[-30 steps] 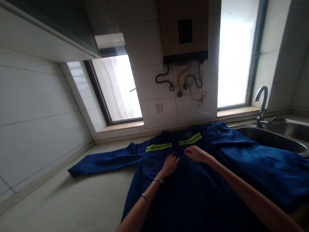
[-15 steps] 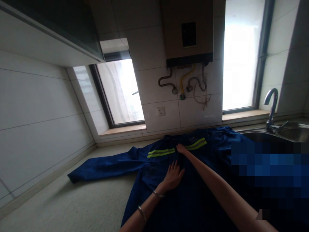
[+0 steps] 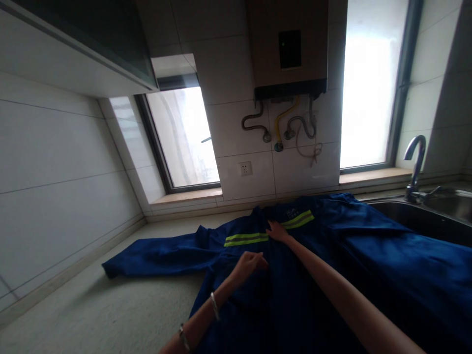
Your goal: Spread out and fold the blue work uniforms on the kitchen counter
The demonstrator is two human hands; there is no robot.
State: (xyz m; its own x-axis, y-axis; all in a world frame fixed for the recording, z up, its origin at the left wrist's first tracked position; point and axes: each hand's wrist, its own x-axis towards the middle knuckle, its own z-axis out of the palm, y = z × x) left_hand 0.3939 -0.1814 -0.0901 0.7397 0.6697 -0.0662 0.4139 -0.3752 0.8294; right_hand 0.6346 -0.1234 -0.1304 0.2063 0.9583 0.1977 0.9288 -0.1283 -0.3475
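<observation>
A dark blue work jacket (image 3: 236, 275) with yellow-green reflective chest bands lies spread front up, its left-side sleeve stretched out flat. Over the jacket's front, below the left band, my left hand (image 3: 246, 268) is curled closed, its fingertips at the cloth near the middle edge; it seems to pinch the fabric. Higher up, between the two bands, rests my right hand (image 3: 278, 232), fingers extended and lying on the jacket beside the front opening. Two silvery bangles circle my left forearm. The lower jacket is very dark.
The pale countertop (image 3: 121, 309) runs along the tiled wall. At the right stand a steel sink (image 3: 391, 209) and its curved faucet (image 3: 416, 162), with the jacket's right part reaching past the basin edge. A water heater (image 3: 287, 54) hangs above; a cabinet (image 3: 73, 54) overhangs the upper left.
My left hand has gone from spread flat on the jacket to curled, shifting slightly left. My right hand has slid a little down the front and its fingers have parted.
</observation>
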